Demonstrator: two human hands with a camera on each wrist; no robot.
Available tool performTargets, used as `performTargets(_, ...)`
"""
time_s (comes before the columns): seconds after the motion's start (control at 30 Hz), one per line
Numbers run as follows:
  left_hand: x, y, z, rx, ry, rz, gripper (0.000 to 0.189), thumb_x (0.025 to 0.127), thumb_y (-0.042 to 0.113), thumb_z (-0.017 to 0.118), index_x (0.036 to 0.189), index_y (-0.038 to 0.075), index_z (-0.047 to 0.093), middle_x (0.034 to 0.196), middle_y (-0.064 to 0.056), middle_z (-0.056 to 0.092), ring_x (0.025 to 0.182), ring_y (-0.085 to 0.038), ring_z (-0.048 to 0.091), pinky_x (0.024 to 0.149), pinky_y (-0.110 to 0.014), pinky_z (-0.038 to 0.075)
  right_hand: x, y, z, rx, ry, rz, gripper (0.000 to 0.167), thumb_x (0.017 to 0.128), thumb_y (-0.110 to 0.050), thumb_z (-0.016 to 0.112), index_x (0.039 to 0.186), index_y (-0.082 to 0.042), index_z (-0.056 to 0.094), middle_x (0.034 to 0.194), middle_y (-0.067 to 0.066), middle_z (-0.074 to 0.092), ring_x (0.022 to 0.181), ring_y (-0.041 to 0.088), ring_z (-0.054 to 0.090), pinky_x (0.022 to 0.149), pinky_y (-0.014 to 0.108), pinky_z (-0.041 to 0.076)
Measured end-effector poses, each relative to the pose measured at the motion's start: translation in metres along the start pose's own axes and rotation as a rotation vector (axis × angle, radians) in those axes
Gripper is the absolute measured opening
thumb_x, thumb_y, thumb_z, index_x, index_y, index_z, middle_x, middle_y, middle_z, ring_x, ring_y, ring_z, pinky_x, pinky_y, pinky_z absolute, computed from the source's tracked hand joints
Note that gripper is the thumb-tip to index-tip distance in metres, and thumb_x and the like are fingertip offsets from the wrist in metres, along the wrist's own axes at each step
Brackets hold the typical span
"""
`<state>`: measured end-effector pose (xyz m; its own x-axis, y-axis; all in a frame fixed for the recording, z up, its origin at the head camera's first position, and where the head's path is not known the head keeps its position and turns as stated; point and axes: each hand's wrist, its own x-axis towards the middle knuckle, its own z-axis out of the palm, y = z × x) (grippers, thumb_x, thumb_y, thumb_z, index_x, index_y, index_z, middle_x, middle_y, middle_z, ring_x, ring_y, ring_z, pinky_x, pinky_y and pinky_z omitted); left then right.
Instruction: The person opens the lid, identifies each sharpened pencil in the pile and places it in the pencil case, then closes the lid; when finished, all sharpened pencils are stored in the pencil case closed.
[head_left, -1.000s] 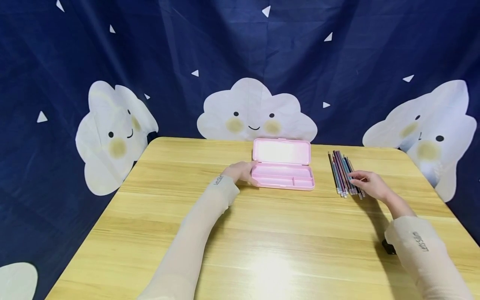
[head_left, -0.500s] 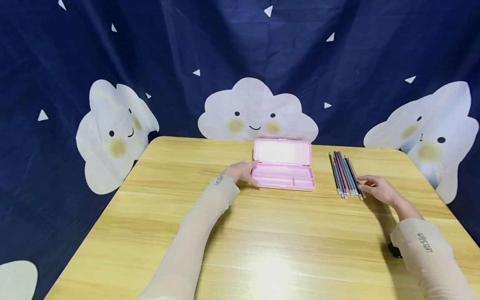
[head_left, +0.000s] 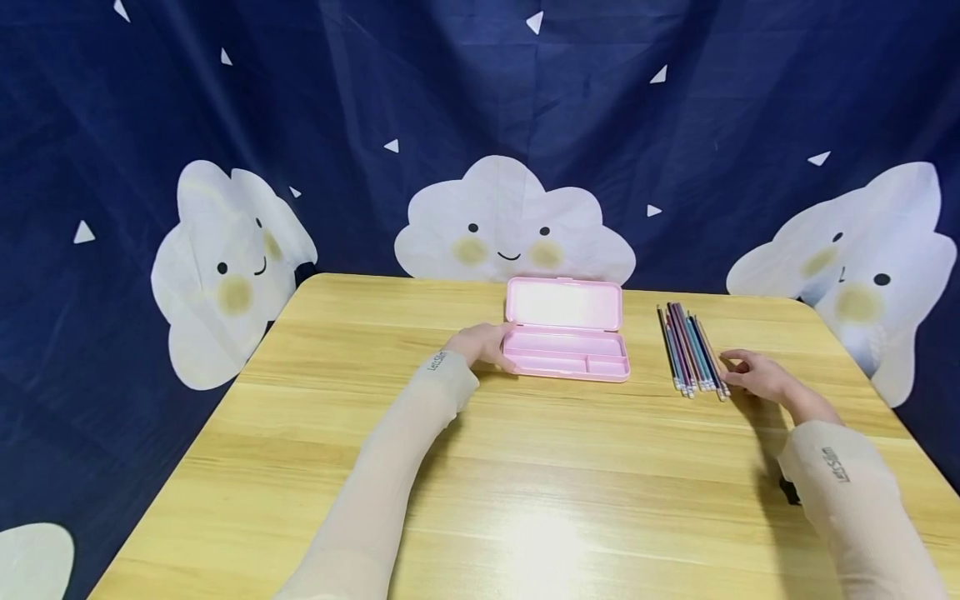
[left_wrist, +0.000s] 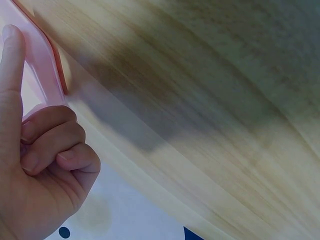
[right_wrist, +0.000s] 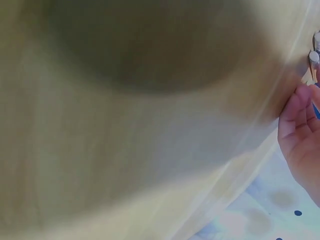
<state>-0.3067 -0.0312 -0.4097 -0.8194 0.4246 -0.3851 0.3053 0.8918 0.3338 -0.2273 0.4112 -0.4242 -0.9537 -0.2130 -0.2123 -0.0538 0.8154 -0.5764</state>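
Observation:
A pink pencil case lies on the table with its lid tipped back and its compartments bare. At its left end my left hand holds the edge. In the left wrist view the thumb lies along the pink rim and the other fingers are curled in at the side. To the right of the case lies a bundle of slim pencils, white ends towards me. My right hand is at the bundle's right side, fingers loosely bent, fingertips at the outermost pencil. In the right wrist view only several pencil ends show.
The wooden table reaches back to a dark blue curtain with white clouds. A strip of table separates the case from the pencils. A small black object shows under the right sleeve.
My right hand has drawn back to the right, from over the pencils to their right side. The outer pencils now lie closer together. The left hand and the case have stayed put.

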Motion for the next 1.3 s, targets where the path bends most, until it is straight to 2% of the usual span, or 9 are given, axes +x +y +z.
performTargets(0.2,0.0,0.0,0.0,0.011,0.005,-0.006,0.099,0.068,0.053,0.073,0.147,0.026,0.019,0.145,-0.006,0.035,0.13,-0.023,0.035,0.105,-0.039,0.032,0.001,0.0,-0.001,0.044,-0.041,-0.005,0.05,0.089,-0.001,0.049,0.125,0.024,0.025,0.075,0.011,0.054,0.059,0.011,0.05,0.053,0.026,0.046)
performTargets(0.33,-0.001,0.0,-0.001,0.017,0.006,-0.002,0.099,0.068,0.053,0.073,0.147,0.026,0.019,0.145,-0.006,0.035,0.13,-0.023,0.035,0.105,-0.039,0.033,0.002,-0.002,0.0,0.024,-0.035,-0.003,0.052,0.088,-0.002,0.051,0.124,0.025,0.025,0.072,0.009,0.055,0.055,0.011,0.052,0.052,0.026,0.046)
performTargets(0.5,-0.003,0.001,-0.001,0.019,0.007,0.0,0.097,0.069,0.052,0.073,0.146,0.026,0.02,0.144,-0.006,0.037,0.129,-0.023,0.037,0.104,-0.038,0.033,0.006,-0.006,0.002,-0.071,-0.008,-0.018,0.053,0.086,-0.003,0.055,0.122,0.025,0.027,0.074,0.018,0.059,0.053,0.015,0.054,0.054,0.027,0.045)
performTargets(0.7,-0.003,0.002,-0.001,0.009,0.007,0.005,0.098,0.069,0.051,0.073,0.147,0.026,0.019,0.145,-0.007,0.035,0.13,-0.024,0.035,0.105,-0.038,0.032,0.008,-0.009,0.002,-0.051,-0.01,-0.005,0.054,0.084,0.005,0.048,0.125,0.026,0.019,0.076,0.026,0.057,0.051,0.02,0.054,0.05,0.03,0.045)
performTargets(0.83,-0.004,0.0,-0.001,0.008,0.0,0.006,0.098,0.07,0.051,0.073,0.147,0.024,0.019,0.145,-0.006,0.034,0.131,-0.023,0.034,0.106,-0.037,0.031,0.007,-0.009,0.003,-0.063,0.053,-0.041,0.053,0.083,0.007,0.048,0.124,0.025,0.021,0.08,0.03,0.056,0.054,0.019,0.054,0.053,0.03,0.045)
performTargets(1.03,-0.004,0.0,-0.001,0.014,-0.008,0.006,0.101,0.068,0.054,0.073,0.147,0.023,0.018,0.146,-0.007,0.034,0.131,-0.022,0.034,0.106,-0.037,0.031,0.007,-0.013,0.005,-0.074,0.146,-0.121,0.042,0.087,0.007,0.044,0.125,0.017,0.031,0.081,0.023,0.055,0.055,0.016,0.05,0.05,0.027,0.043)
performTargets(1.17,-0.004,0.001,-0.002,0.015,-0.007,0.004,0.102,0.067,0.055,0.073,0.147,0.023,0.018,0.145,-0.006,0.035,0.131,-0.022,0.034,0.106,-0.036,0.032,0.01,-0.022,0.006,-0.133,0.2,-0.197,0.038,0.086,0.007,0.048,0.123,0.013,0.039,0.082,0.023,0.057,0.069,0.023,0.053,0.055,0.031,0.044)
performTargets(1.3,-0.004,0.002,-0.003,0.021,-0.006,0.001,0.102,0.067,0.055,0.073,0.147,0.023,0.018,0.145,-0.004,0.035,0.131,-0.021,0.034,0.106,-0.036,0.031,0.012,-0.031,0.006,-0.14,0.199,-0.224,0.039,0.084,0.01,0.048,0.122,0.011,0.042,0.084,0.022,0.058,0.077,0.032,0.055,0.062,0.037,0.045)
